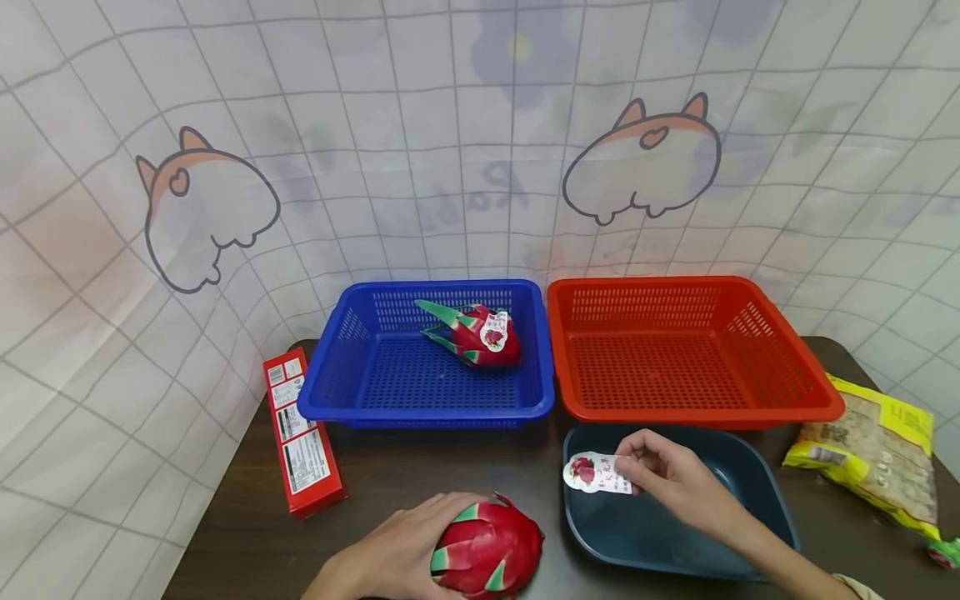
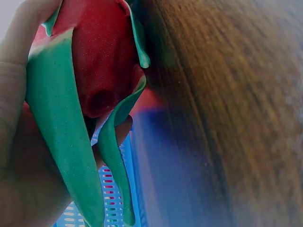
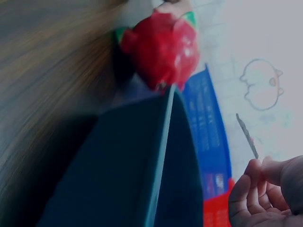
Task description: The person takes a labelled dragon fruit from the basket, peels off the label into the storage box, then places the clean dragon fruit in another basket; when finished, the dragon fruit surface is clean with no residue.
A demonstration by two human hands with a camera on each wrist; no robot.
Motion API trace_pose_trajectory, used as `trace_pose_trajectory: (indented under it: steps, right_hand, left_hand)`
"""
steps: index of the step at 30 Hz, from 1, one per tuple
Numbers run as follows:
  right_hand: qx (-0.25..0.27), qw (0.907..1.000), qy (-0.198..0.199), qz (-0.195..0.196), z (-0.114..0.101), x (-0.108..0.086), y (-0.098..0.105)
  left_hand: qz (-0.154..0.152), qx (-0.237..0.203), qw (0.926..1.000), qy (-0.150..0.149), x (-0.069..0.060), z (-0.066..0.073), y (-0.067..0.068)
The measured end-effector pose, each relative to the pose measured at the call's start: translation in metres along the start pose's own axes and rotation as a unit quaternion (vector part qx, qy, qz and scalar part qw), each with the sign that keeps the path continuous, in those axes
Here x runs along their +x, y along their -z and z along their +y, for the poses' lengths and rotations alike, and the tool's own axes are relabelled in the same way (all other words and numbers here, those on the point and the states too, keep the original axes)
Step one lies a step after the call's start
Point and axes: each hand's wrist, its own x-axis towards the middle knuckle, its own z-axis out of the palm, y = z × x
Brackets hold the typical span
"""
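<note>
A red dragon fruit (image 1: 491,550) with green scales sits on the table at the front, and my left hand (image 1: 405,542) grips it from the left. Its long green leaves (image 2: 64,118) hang across the palm in the left wrist view. My right hand (image 1: 671,475) pinches the edge of a white label (image 1: 597,472) with a dragon fruit picture and handwriting. The label is above the dark teal tub (image 1: 675,560). In the blue basket (image 1: 425,412) lies another dragon fruit (image 1: 468,340) bearing a similar label (image 1: 493,332).
A red basket (image 1: 701,414) stands right of the blue one, behind the tub. To the left lies a long red box (image 1: 306,450) with white labels. A yellow and clear packet (image 1: 873,450) lies at the right, and a patterned cloth (image 1: 450,150) hangs behind the dark table (image 1: 232,533).
</note>
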Motion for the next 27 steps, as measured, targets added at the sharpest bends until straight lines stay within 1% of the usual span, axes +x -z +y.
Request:
trace_pose_trajectory:
  steps: [3, 7, 9, 13, 17, 23, 27]
  right_hand:
    - [-0.019, 0.9998, 0.006, 0.001, 0.007, -0.003, 0.011]
    - [-0.041, 0.9989, 0.014, -0.019, 0.015, -0.005, 0.020]
    - [-0.053, 0.9980, 0.010, -0.032, 0.018, -0.005, 0.023]
    - [-0.078, 0.9955, -0.014, -0.053, 0.024, -0.002, 0.029]
    - [-0.089, 0.9928, -0.024, -0.076, 0.028, 0.003, 0.031]
    - [-0.089, 0.9883, -0.038, -0.118, 0.031, 0.014, 0.027]
    - [-0.096, 0.9855, -0.034, -0.135, 0.035, 0.018, 0.024]
  left_hand:
    - [0.000, -0.002, 1.0000, 0.001, 0.000, 0.000, 0.000]
    - [-0.001, -0.001, 1.0000, -0.002, 0.001, 0.000, 0.001]
    - [-0.002, -0.002, 1.0000, -0.002, 0.001, -0.001, 0.001]
    - [-0.003, -0.003, 1.0000, -0.001, 0.000, -0.001, 0.001]
    - [-0.001, -0.007, 1.0000, -0.003, 0.001, 0.000, 0.001]
    - [-0.003, -0.029, 0.9995, 0.010, 0.000, 0.000, 0.000]
    - [-0.004, -0.027, 0.9996, 0.009, 0.000, 0.000, 0.001]
